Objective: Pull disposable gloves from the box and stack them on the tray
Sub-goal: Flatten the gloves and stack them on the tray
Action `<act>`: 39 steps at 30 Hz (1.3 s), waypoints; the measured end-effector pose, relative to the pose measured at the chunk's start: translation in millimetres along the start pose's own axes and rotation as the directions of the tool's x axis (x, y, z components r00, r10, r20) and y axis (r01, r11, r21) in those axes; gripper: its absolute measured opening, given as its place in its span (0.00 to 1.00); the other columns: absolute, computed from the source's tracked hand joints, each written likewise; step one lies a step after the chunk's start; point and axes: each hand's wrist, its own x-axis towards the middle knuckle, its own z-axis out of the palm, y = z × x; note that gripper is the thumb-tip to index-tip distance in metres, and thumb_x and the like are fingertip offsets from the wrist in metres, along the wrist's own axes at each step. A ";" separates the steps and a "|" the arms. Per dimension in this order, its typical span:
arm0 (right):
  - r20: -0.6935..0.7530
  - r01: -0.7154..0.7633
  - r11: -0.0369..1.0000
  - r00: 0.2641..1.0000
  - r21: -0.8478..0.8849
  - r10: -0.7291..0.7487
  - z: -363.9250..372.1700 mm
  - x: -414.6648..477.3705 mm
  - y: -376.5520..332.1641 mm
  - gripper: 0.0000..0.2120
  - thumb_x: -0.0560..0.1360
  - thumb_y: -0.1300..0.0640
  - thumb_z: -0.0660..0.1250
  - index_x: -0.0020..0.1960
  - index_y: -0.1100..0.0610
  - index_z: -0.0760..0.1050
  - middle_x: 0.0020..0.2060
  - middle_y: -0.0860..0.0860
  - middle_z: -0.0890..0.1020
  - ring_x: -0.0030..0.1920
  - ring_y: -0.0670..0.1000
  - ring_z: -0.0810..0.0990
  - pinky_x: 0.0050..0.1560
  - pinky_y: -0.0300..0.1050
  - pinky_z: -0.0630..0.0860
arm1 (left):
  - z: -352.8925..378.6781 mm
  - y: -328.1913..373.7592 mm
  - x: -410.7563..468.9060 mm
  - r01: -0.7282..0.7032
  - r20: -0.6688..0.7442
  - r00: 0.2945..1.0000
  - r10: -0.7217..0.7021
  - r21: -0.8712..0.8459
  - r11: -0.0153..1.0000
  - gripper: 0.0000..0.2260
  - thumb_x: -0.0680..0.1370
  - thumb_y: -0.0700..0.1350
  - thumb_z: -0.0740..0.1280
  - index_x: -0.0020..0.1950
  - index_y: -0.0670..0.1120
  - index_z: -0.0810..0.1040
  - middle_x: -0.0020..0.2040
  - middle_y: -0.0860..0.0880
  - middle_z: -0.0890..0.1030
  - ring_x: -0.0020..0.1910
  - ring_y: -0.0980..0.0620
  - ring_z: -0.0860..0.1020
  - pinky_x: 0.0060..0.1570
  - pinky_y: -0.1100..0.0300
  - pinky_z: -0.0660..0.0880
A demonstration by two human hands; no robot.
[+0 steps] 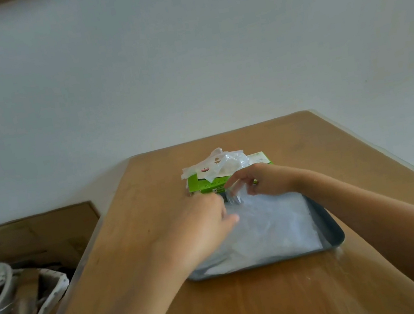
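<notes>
Hiding part of the tray (329,221), the blurred left hand (201,229) covers gloves (272,228).

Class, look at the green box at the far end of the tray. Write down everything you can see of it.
The box is a low green carton, seemingly cardboard, with a white panel and print too blurred to read. It lies on the table just beyond the tray. Crumpled clear gloves spill from its top. The right hand, pinching a glove, hides its near right part; contact cannot be told.
</notes>
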 end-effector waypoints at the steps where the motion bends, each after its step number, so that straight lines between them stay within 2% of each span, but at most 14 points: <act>1: -0.010 0.005 1.000 1.000 -0.030 -0.005 0.0 0.4 -2.5 0.27 0.72 0.71 0.57 0.65 0.49 0.74 0.39 0.33 0.75 0.38 0.34 0.73 0.41 0.27 0.67 | 0.2 -0.4 5.1 0.004 -0.074 0.997 -0.012 -0.108 0.994 0.10 0.78 0.53 0.65 0.49 0.47 0.81 0.44 0.51 0.83 0.43 0.53 0.80 0.47 0.55 0.78; 5: -0.075 -0.014 0.999 0.997 -0.030 0.012 1.1 -1.4 -10.9 0.27 0.74 0.67 0.61 0.68 0.47 0.70 0.55 0.45 0.76 0.45 0.41 0.74 0.44 0.28 0.67 | 21.2 5.6 26.3 -0.137 0.005 0.990 0.143 -0.270 0.953 0.06 0.76 0.48 0.69 0.52 0.50 0.80 0.50 0.55 0.81 0.50 0.58 0.78 0.53 0.61 0.74; 7: -0.187 -0.005 0.998 0.982 -0.060 -0.007 1.4 -5.9 -14.4 0.27 0.74 0.66 0.64 0.70 0.50 0.68 0.65 0.50 0.71 0.58 0.49 0.73 0.55 0.31 0.65 | 36.0 5.0 30.7 -0.134 0.116 0.979 0.168 -0.252 0.958 0.09 0.77 0.50 0.68 0.54 0.48 0.80 0.53 0.54 0.81 0.52 0.58 0.76 0.53 0.63 0.73; 9: -0.323 -0.011 0.993 0.946 -0.116 -0.028 3.0 -17.6 -19.8 0.24 0.74 0.65 0.66 0.69 0.53 0.69 0.67 0.53 0.68 0.65 0.53 0.68 0.64 0.39 0.63 | 47.8 -0.7 33.1 -0.111 0.172 0.971 0.167 -0.296 0.949 0.10 0.77 0.53 0.68 0.54 0.49 0.79 0.52 0.54 0.80 0.52 0.58 0.76 0.53 0.62 0.73; 11: -0.356 -0.019 0.993 0.934 -0.116 -0.024 7.7 -36.5 -24.4 0.17 0.75 0.63 0.65 0.63 0.55 0.74 0.62 0.52 0.73 0.60 0.53 0.73 0.63 0.44 0.68 | 56.3 -7.3 32.9 -0.071 0.217 0.962 0.165 -0.386 0.920 0.13 0.75 0.56 0.69 0.53 0.49 0.78 0.50 0.54 0.80 0.50 0.58 0.77 0.54 0.60 0.75; 13: -0.229 -0.043 0.979 0.973 -0.201 -0.004 16.5 -59.2 -25.5 0.13 0.77 0.58 0.64 0.61 0.53 0.76 0.60 0.49 0.76 0.59 0.50 0.76 0.61 0.43 0.70 | 61.3 -12.7 31.8 -0.039 0.246 0.955 0.166 -0.451 0.892 0.17 0.72 0.59 0.71 0.55 0.50 0.78 0.49 0.55 0.79 0.50 0.59 0.77 0.55 0.59 0.75; 17: 0.065 -0.137 0.962 0.986 -0.238 0.156 28.7 -86.9 -20.0 0.29 0.78 0.44 0.63 0.75 0.52 0.62 0.75 0.46 0.61 0.73 0.46 0.62 0.70 0.38 0.56 | 65.9 -15.3 28.5 -0.051 0.290 0.937 0.195 -0.439 0.897 0.25 0.65 0.61 0.76 0.58 0.57 0.73 0.51 0.56 0.74 0.51 0.59 0.73 0.54 0.60 0.74; 22: 0.094 -0.159 0.966 0.979 -0.205 0.182 29.1 -87.9 -16.4 0.32 0.77 0.42 0.62 0.77 0.52 0.57 0.77 0.46 0.55 0.75 0.47 0.58 0.71 0.38 0.53 | 63.2 -18.9 22.4 0.006 0.370 0.909 0.192 -0.474 0.881 0.19 0.67 0.63 0.73 0.37 0.51 0.72 0.32 0.55 0.68 0.32 0.56 0.65 0.35 0.58 0.63; 26: 0.094 -0.149 0.968 0.981 -0.201 0.170 28.1 -88.1 -15.0 0.32 0.77 0.42 0.62 0.77 0.52 0.57 0.77 0.46 0.57 0.75 0.48 0.58 0.71 0.39 0.53 | 35.3 -30.1 10.2 0.065 0.539 0.828 0.157 -0.370 0.927 0.29 0.65 0.74 0.61 0.32 0.46 0.73 0.26 0.51 0.69 0.26 0.53 0.65 0.34 0.58 0.65; 30: 0.104 -0.137 0.975 0.982 -0.176 0.157 27.7 -89.5 -13.0 0.32 0.76 0.40 0.63 0.76 0.48 0.58 0.77 0.46 0.57 0.74 0.49 0.60 0.72 0.42 0.56 | -5.3 -45.2 -2.4 0.036 0.657 0.741 0.140 -0.246 0.969 0.28 0.67 0.74 0.57 0.27 0.50 0.73 0.24 0.55 0.70 0.24 0.58 0.65 0.36 0.64 0.66; 32: 0.117 -0.128 0.977 0.982 -0.172 0.150 29.2 -90.2 -12.3 0.33 0.75 0.38 0.62 0.76 0.45 0.57 0.77 0.46 0.55 0.74 0.50 0.61 0.72 0.43 0.58 | -18.7 -47.9 -1.7 0.080 0.610 0.786 0.096 -0.254 0.964 0.25 0.70 0.69 0.58 0.28 0.49 0.74 0.23 0.55 0.66 0.22 0.58 0.63 0.32 0.66 0.63; 35: 0.147 -0.121 0.973 0.977 -0.199 0.151 31.6 -91.4 -12.6 0.35 0.74 0.35 0.62 0.76 0.41 0.54 0.78 0.47 0.51 0.75 0.51 0.59 0.72 0.44 0.56 | -4.5 -39.5 18.0 0.071 0.263 0.964 0.051 -0.435 0.898 0.18 0.77 0.58 0.63 0.37 0.47 0.80 0.31 0.48 0.74 0.28 0.55 0.70 0.30 0.67 0.66; 37: 0.156 -0.115 0.970 0.976 -0.214 0.150 33.6 -91.0 -10.8 0.36 0.73 0.34 0.61 0.76 0.40 0.52 0.78 0.48 0.49 0.76 0.52 0.56 0.72 0.44 0.54 | 18.6 -23.6 33.3 -0.023 0.100 0.992 0.079 -0.470 0.883 0.10 0.79 0.50 0.65 0.50 0.45 0.81 0.46 0.47 0.81 0.44 0.51 0.79 0.45 0.63 0.74; 39: 0.153 -0.083 0.965 0.981 -0.248 0.123 35.1 -90.5 -7.8 0.36 0.74 0.33 0.59 0.77 0.41 0.50 0.78 0.49 0.48 0.77 0.52 0.52 0.74 0.45 0.51 | 44.0 -7.3 44.0 -0.110 0.127 0.976 0.175 -0.409 0.906 0.16 0.79 0.50 0.66 0.65 0.47 0.75 0.64 0.51 0.76 0.63 0.55 0.73 0.64 0.63 0.67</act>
